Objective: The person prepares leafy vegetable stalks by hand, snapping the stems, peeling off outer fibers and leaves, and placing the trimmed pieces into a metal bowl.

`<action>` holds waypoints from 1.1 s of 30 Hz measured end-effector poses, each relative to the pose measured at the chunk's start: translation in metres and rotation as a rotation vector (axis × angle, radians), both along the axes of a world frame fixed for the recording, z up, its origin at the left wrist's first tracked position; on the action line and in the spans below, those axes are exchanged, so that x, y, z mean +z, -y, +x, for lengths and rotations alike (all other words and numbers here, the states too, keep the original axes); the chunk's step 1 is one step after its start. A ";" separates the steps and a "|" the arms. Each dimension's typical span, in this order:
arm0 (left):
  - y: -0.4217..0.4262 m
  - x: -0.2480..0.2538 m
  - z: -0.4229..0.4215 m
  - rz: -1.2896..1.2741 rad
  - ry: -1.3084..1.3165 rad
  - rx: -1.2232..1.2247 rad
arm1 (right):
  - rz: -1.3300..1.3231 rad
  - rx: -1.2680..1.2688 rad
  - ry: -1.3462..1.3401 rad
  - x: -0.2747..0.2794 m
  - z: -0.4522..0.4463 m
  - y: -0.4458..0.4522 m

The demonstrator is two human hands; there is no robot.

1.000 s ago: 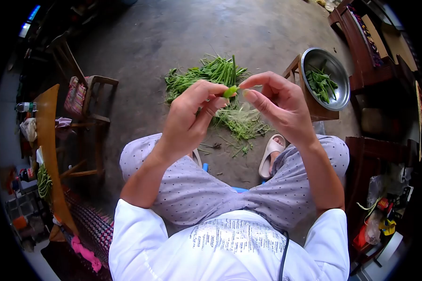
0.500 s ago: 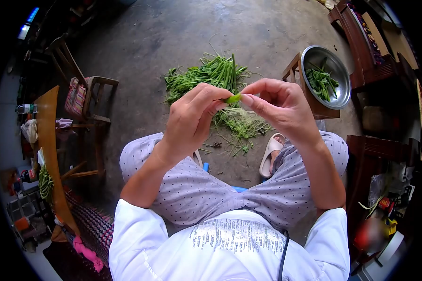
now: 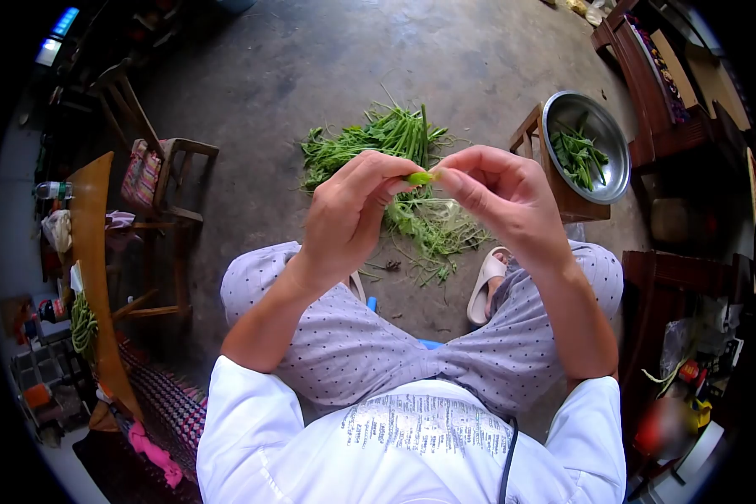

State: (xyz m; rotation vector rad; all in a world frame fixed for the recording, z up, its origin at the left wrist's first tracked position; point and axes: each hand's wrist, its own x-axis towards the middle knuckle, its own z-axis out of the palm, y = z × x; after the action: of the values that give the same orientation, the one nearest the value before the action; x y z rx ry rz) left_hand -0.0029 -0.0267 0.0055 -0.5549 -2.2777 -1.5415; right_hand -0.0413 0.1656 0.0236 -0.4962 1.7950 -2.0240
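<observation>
The floor [image 3: 269,67] has greens [image 3: 361,143] past the left hand [image 3: 344,210], which pinches a green bit [image 3: 420,178]; now the right hand [image 3: 512,202] has pinched its end too.

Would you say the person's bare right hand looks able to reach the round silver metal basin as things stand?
Probably yes: the right hand has the basin on its own side and nothing visibly blocks the way, though it seems busy with a small bright green plant piece.
</observation>
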 end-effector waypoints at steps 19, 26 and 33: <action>-0.012 -0.012 0.005 0.168 0.048 0.016 | -0.210 0.032 0.350 -0.007 0.000 0.005; -0.004 -0.001 -0.002 0.383 0.125 -0.038 | -0.162 -0.019 0.234 -0.006 0.002 0.007; 0.009 -0.001 -0.005 0.750 0.480 -0.142 | -0.267 -0.080 0.139 -0.006 -0.011 -0.010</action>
State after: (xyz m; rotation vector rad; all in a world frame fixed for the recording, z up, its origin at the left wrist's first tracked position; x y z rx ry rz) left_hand -0.0081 -0.0355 0.0042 -0.1391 -1.7279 -2.6244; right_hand -0.0527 0.1751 0.0174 -0.3527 1.4951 -2.3072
